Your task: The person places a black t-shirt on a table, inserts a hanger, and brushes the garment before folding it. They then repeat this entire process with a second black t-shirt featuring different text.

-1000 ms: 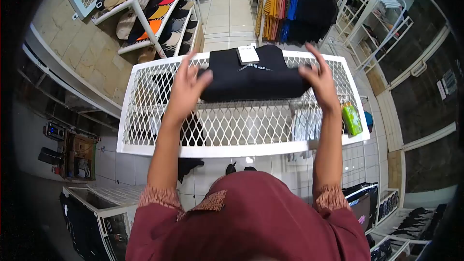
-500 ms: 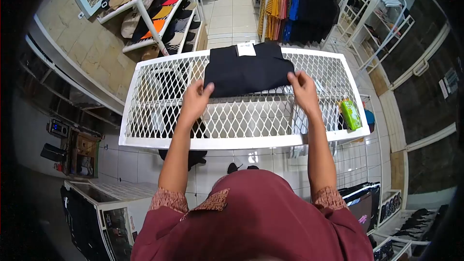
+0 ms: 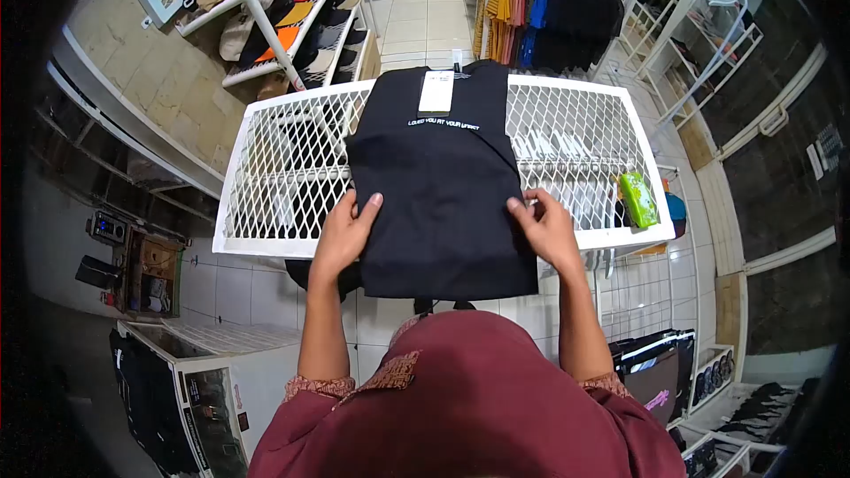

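Note:
A black T-shirt (image 3: 438,204) lies lengthwise across the white mesh table (image 3: 567,111), its sides folded in and its lower end hanging past the near edge. Small white lettering runs across its chest, and a white tag (image 3: 436,92) rests below the neckline. My left hand (image 3: 345,235) pinches the shirt's left edge, thumb on top. On the opposite edge my right hand (image 3: 547,228) grips the fabric the same way. The fingertips under the cloth are partly hidden.
A green packet (image 3: 637,200) sits at the table's right end. Behind stand a rack of caps (image 3: 301,26) and a rail of hanging shirts (image 3: 540,13). A white rack with black garments (image 3: 146,398) stands near left. Glass doors line the right.
The folded shirt has opened out toward me, showing its lettering and tag. Both hands have moved down toward the near edge of the table, still holding its sides.

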A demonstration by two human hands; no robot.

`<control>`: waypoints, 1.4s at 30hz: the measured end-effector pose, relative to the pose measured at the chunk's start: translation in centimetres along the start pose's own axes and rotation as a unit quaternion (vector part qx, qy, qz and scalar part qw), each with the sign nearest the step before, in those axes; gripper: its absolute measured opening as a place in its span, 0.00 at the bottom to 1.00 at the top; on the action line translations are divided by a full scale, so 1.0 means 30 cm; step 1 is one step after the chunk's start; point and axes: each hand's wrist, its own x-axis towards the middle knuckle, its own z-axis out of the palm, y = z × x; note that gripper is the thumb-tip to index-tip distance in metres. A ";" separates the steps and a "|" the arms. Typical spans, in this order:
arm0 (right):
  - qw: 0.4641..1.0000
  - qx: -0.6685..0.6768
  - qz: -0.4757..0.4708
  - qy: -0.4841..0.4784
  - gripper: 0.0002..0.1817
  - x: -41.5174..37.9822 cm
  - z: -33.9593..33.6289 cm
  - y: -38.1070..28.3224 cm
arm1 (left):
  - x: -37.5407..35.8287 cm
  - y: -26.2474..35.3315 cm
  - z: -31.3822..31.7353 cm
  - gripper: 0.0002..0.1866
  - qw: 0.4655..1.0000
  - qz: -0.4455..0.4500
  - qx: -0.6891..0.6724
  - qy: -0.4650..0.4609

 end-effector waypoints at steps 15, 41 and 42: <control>0.983 -0.003 0.054 -0.174 0.18 -0.281 -0.024 0.079 | -0.320 0.071 -0.091 0.20 0.964 -0.050 0.262 -0.013; 0.984 0.112 -0.050 0.131 0.28 -0.360 0.227 0.042 | 0.621 0.326 0.663 0.13 0.896 0.291 0.309 0.131; 0.985 0.093 -0.058 0.130 0.26 -0.366 0.228 0.028 | 0.641 0.327 0.640 0.15 0.935 0.261 0.204 0.124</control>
